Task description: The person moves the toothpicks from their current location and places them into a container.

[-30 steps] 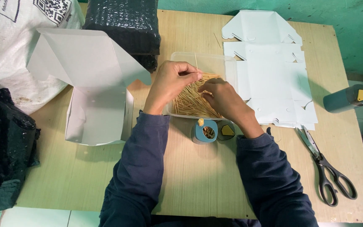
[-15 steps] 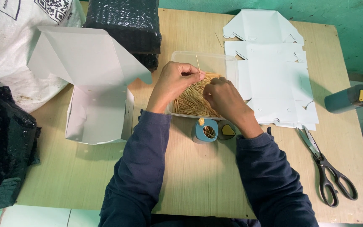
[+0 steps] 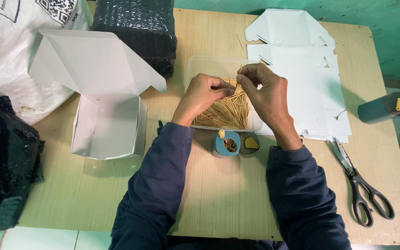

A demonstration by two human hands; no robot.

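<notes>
Soft even daylight, faint shadows under forearms, sharp focus, slight wide-angle edge distortion.

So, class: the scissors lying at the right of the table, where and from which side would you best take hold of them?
Probably by the dark looped handles of the scissors, coming from the near table edge. They lie flat, blades closed and pointing away toward the flat white cardboard, handles nearest the person.

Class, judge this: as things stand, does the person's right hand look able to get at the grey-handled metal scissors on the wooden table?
Probably yes. The grey-handled metal scissors lie in the open on the right hand's side, with nothing on top. That hand now pinches thin wooden sticks over the clear plastic tray, so it would have to drop them first.
</notes>
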